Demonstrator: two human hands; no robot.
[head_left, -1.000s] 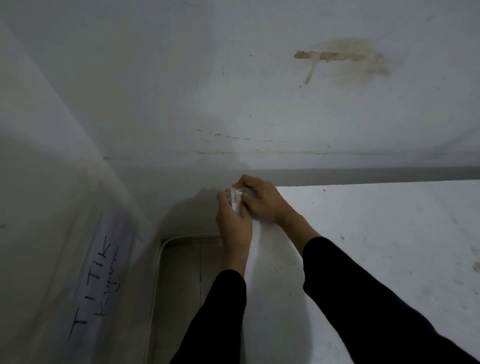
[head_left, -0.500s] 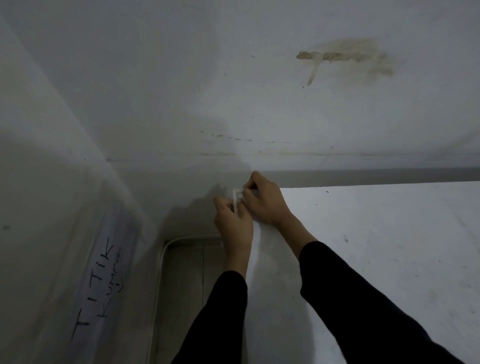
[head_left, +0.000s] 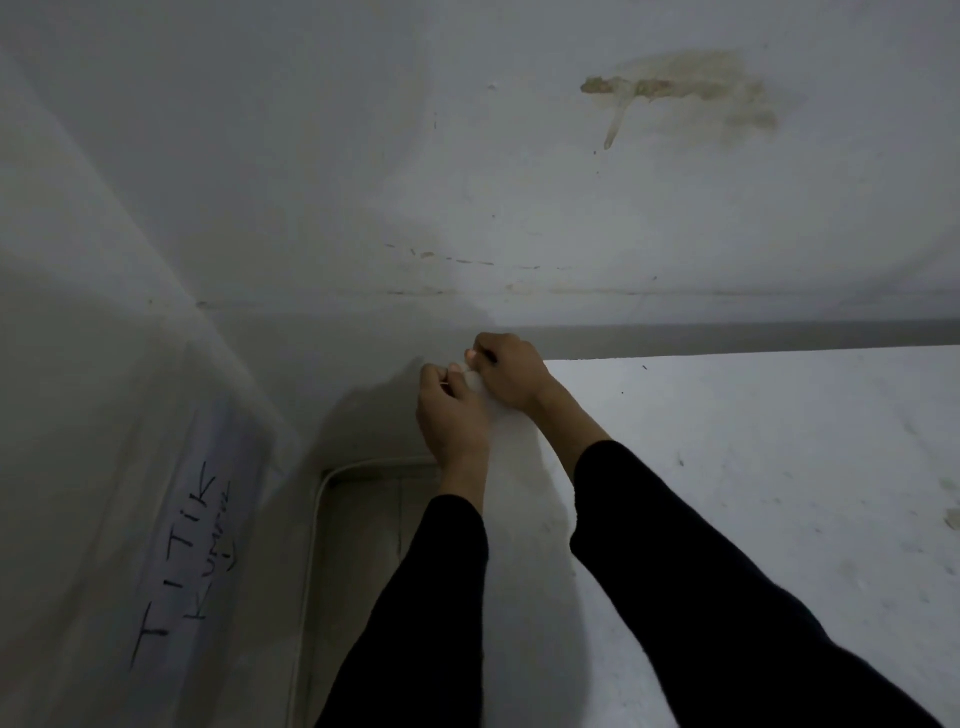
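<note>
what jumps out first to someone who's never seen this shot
The left hand and right hand meet mid-frame at the far left corner of the white slab, pinching a small white piece too blurred to identify. Next comes the brownish stain at upper right, then the black handwritten TITIK lettering at lower left.

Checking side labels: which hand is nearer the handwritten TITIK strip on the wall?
Left. The left hand is up and right of the TITIK strip; the right hand lies farther right, at the corner of the white slab. Both pinch a small white piece.
</note>
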